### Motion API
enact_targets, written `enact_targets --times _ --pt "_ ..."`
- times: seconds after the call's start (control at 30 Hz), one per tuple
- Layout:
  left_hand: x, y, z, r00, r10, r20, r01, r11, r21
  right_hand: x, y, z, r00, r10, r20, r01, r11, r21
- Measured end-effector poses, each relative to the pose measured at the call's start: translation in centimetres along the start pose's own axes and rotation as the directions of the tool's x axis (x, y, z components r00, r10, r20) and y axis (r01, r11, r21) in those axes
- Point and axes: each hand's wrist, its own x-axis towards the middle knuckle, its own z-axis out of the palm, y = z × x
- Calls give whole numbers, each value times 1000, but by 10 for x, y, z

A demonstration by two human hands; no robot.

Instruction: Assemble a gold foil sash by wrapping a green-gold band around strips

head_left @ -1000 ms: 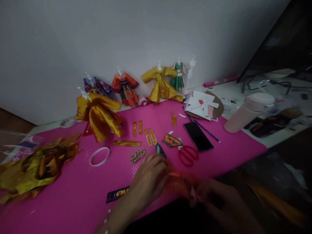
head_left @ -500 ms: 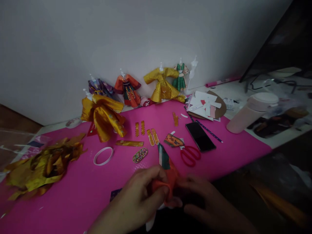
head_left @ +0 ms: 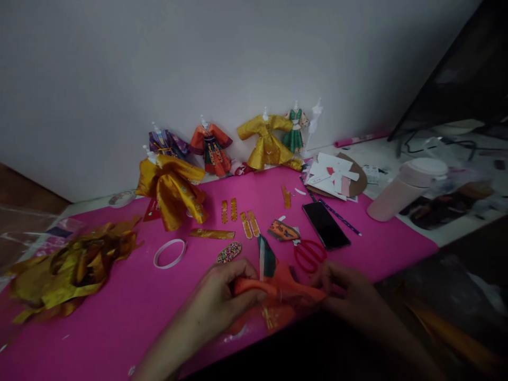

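Between my hands an orange piece of fabric [head_left: 278, 290] is stretched sideways near the front edge of the pink mat. My left hand [head_left: 228, 293] pinches its left part between thumb and fingers. At its right end my right hand [head_left: 337, 283] grips the cloth with the fingertips. A dark green strip with a pale stripe [head_left: 266, 256] lies just beyond the fabric; whether it is joined to the orange cloth I cannot tell. Red-handled scissors [head_left: 309, 255] rest beside my right hand, their blades under or against a patterned orange piece [head_left: 282, 229].
Small dressed mannequins, including a yellow robe [head_left: 265, 140] and an orange robe [head_left: 210, 148], stand along the wall. Gold fabric scraps [head_left: 71, 270] heap at left. A white ring [head_left: 170, 254], a beaded oval [head_left: 229, 252], a phone [head_left: 326, 225] and a pink bottle [head_left: 405, 190] are around.
My hands have moved apart, the right one outward to the right. The orange fabric, bunched between them before, is now spread wide.
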Motion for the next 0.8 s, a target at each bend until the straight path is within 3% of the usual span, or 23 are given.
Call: enact_targets --times 0.1,0.23,0.43,0.5,0.6,0.7,0.8 --pt "-1 -4 0 1000 -3 -5 3 1000 3 1 -4 -1 1000 14 9 -14 997 -73" --pt "-10 -9 -2 999 -42 3 42 999 -12 -5 -5 -7 992 21 126 -2 988 -151" --pt "-17 -22 4 982 -106 154 134 975 -178 -1 -3 -15 965 -49 258 91 984 -150" --pt "-6 -33 11 992 -75 101 81 995 -64 13 2 -9 956 -34 292 90 979 -182" --pt "17 -52 23 999 -43 0 42 980 194 38 18 4 984 61 170 -3 947 -321" --pt "31 -66 31 997 -54 -47 64 964 260 52 34 11 991 68 114 -22 930 -367" --pt "35 -71 32 996 -75 -54 87 955 282 55 40 7 990 45 135 10 923 -386"
